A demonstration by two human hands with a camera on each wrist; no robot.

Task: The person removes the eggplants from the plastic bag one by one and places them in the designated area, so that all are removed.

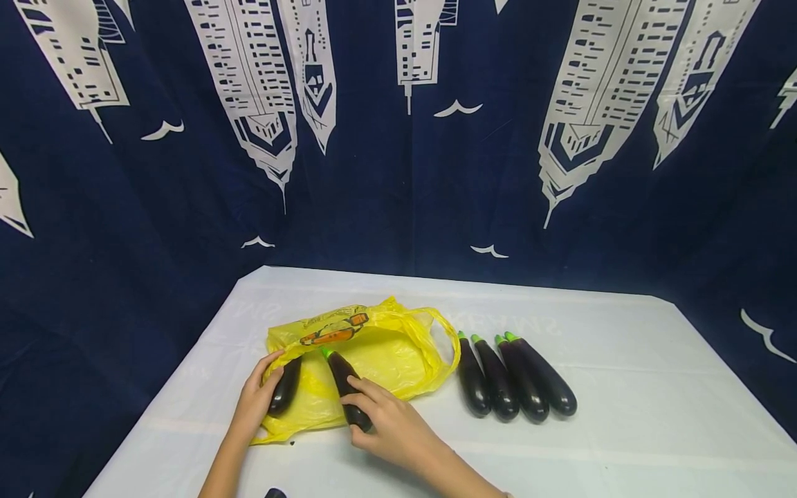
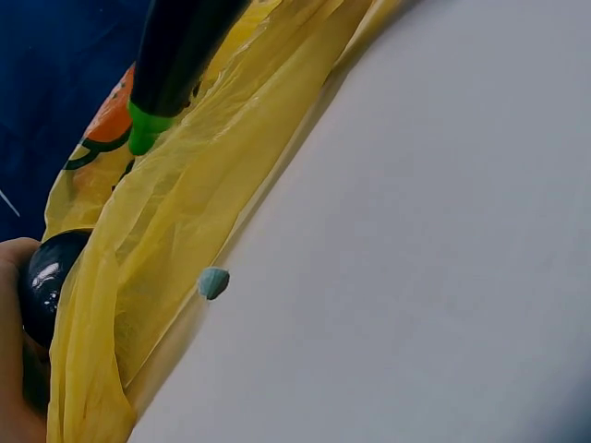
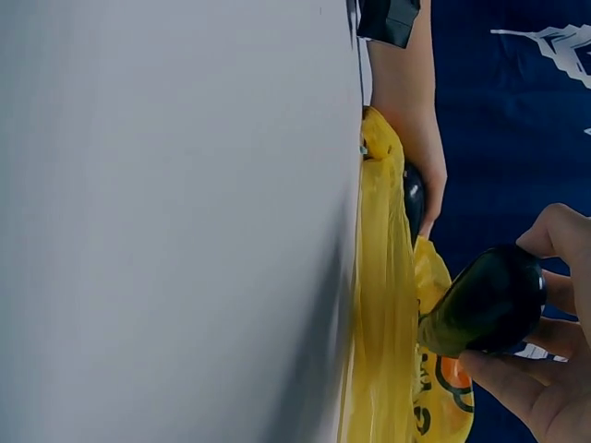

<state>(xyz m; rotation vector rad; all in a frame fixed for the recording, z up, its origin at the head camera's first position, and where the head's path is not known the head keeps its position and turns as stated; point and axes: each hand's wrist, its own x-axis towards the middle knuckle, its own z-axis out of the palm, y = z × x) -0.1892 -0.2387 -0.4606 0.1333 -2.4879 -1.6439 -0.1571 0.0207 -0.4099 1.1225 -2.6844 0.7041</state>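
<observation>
My right hand (image 1: 395, 425) grips a dark purple eggplant (image 1: 342, 373) near its thick end. Its green stem tip points into the mouth of a yellow plastic bag (image 1: 389, 353), which lies on its side. In the right wrist view, fingers and thumb wrap the rounded end of this eggplant (image 3: 489, 300). At the bag's left side, my left hand (image 1: 254, 398) holds the edge of the opening. Beside its thumb, a second eggplant (image 1: 286, 389) lies in the bag, its upper end hidden under the yellow plastic.
Several eggplants (image 1: 526, 380) lie side by side on the white table (image 1: 654, 415), right of the bag, green stems pointing away. A small greenish bit (image 2: 213, 283) sits by the bag's near edge. Behind the table hangs a dark blue cloth (image 1: 373, 207) with white building prints.
</observation>
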